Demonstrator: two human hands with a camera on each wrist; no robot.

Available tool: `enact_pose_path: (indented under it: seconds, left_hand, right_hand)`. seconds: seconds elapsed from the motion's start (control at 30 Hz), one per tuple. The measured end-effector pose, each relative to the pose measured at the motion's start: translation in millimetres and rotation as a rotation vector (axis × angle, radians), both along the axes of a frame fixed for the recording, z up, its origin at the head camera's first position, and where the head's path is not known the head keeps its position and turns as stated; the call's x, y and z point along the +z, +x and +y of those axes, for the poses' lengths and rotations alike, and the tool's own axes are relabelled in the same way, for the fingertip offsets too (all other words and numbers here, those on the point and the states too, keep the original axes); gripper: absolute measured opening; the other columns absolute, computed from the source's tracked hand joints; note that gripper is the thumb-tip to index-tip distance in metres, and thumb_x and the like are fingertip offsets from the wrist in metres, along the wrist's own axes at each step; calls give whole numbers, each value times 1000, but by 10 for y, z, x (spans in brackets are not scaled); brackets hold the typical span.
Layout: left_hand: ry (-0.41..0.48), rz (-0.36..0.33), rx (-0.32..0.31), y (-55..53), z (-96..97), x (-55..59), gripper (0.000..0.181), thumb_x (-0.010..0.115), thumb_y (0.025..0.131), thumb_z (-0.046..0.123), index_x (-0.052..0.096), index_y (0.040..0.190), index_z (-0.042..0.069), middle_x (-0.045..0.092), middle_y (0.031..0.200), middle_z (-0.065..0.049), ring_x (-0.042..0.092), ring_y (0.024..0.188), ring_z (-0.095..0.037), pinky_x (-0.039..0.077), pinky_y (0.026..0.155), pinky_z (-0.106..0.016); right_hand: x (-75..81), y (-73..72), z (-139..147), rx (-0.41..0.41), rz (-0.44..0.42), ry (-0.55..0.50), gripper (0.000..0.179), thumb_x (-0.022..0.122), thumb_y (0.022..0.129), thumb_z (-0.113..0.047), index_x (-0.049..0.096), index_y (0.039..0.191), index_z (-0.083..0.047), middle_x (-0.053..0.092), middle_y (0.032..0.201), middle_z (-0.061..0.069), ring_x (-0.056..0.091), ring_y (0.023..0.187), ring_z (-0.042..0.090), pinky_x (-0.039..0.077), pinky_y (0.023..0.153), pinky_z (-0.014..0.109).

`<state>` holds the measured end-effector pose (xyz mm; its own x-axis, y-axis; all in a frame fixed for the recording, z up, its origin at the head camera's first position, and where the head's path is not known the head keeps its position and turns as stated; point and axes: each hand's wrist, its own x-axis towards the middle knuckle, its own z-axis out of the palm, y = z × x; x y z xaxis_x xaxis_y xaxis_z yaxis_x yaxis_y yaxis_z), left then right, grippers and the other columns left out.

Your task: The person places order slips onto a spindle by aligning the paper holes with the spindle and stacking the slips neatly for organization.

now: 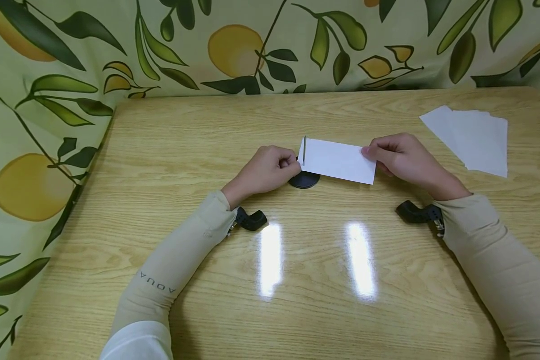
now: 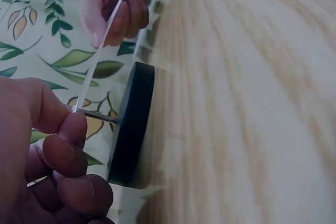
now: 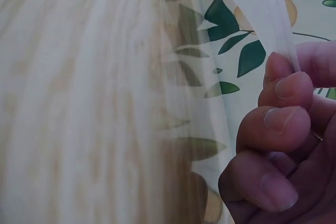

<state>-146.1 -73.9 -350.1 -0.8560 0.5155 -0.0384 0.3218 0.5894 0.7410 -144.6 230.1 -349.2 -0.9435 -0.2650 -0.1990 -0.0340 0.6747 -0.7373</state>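
Note:
A white slip of paper point(image 1: 337, 159) is stretched level between both hands above the table. Its left end sits on the thin metal rod point(image 1: 304, 150) of a bill spike, the rod standing up out of the paper. Below it the spike's round black base point(image 2: 132, 127) rests on the table, partly hidden by the slip in the head view. My left hand point(image 1: 274, 167) pinches the slip's left end right beside the rod, fingers curled. With thumb and fingers my right hand point(image 1: 398, 155) pinches the slip's right end, seen edge-on in the right wrist view.
Several loose white paper sheets point(image 1: 474, 140) lie fanned out at the table's back right. A leaf-and-fruit patterned cloth point(image 1: 234, 50) hangs behind and along the left of the wooden table point(image 1: 315, 260). Black wrist cameras point(image 1: 252, 220) stick out under both sleeves.

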Motion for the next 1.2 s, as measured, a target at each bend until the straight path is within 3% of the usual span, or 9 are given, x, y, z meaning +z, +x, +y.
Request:
enact_pose_path:
  seconds: [0.57,0.97,1.2]
  left_hand:
    - [-93,94,-10,12,26,-44,27,53,86,20,44,60,18,31,55,6,30,54,-8,23,58,-21]
    - [-100,88,-21,24,33,-34,23,54,85,19,52,62,17,38,54,6,35,52,-8,26,55,-20]
    - [-130,123,-24,27,46,-40,21,54,84,19,52,63,17,38,55,6,35,53,-8,26,55,-20]
  right_hand:
    - [-3,2,-21,3,12,85,45,51,97,-49,61,76,-11,36,49,-2,34,47,22,27,50,35]
    - [-19,1,-29,4,20,85,46,51,97,-48,60,73,-10,38,50,-1,36,49,22,28,50,35]
    - [-14,6,-43,19,29,69,49,51,98,-47,56,71,-6,37,49,-1,34,48,21,27,49,34]
